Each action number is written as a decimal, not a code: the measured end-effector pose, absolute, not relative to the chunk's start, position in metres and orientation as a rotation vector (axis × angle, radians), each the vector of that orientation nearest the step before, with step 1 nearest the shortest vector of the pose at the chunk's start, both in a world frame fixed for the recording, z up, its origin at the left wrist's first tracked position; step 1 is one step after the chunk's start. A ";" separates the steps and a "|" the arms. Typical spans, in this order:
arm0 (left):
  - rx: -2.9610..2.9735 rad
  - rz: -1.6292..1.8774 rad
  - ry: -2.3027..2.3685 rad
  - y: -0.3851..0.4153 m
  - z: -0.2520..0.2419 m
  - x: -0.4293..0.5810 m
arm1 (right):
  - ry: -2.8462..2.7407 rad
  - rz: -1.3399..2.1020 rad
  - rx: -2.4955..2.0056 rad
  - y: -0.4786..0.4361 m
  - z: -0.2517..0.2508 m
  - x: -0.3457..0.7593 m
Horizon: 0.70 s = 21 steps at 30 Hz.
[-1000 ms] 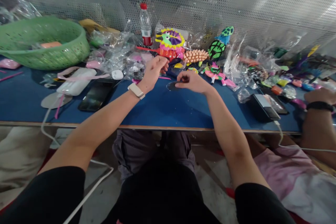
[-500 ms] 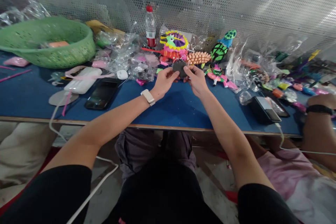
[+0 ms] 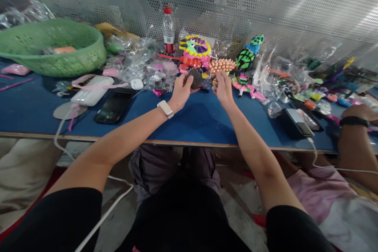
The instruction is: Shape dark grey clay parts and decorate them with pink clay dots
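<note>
My left hand point(image 3: 182, 88) grips a dark grey, flat, roundish piece point(image 3: 195, 78), thumb on its face; its exact kind is unclear. A little to the right, apart from that piece, my right hand point(image 3: 223, 86) has its fingers pinched together; whatever may be between them is too small to make out. Just beyond the hands lie a spiky tan clay figure point(image 3: 223, 65), a red clay figure point(image 3: 193, 61) and a yellow-rimmed, purple and green clay figure point(image 3: 196, 45). A pink and green figure point(image 3: 244, 82) rests right of my right hand.
A green basket point(image 3: 97, 53) stands at the left, near a white power bank point(image 3: 93, 90) and a black phone point(image 3: 113, 106). A red-capped bottle point(image 3: 168, 31) stands at the back. At right are plastic bags point(image 3: 276, 73), a black device point(image 3: 297, 124) and another person's hand point(image 3: 362, 112).
My right hand has let go of the dark grey piece and moved right, its fingers now curled together. My left hand keeps the piece and has shifted slightly left.
</note>
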State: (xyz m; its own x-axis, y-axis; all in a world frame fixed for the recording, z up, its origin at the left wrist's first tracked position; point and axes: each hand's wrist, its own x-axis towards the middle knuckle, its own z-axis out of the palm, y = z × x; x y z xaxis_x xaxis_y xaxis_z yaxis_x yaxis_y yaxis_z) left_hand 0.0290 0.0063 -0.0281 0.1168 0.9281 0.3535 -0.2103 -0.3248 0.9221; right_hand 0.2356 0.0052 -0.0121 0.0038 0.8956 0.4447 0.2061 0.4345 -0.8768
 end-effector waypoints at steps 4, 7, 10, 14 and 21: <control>1.336 1.358 0.779 0.005 -0.029 0.031 | -1.451 0.684 -1.016 0.004 -0.009 0.240; 1.364 1.347 0.808 0.002 -0.028 0.030 | -1.597 0.555 -0.966 -0.003 -0.006 0.235; 1.422 1.328 0.817 -0.001 -0.025 0.030 | -1.659 0.495 -0.939 -0.011 -0.004 0.228; 1.486 1.268 0.786 -0.005 -0.023 0.031 | -1.687 0.418 -0.951 -0.019 0.001 0.224; 1.504 1.275 0.787 -0.006 -0.024 0.034 | -1.801 0.283 -0.988 -0.033 0.019 0.225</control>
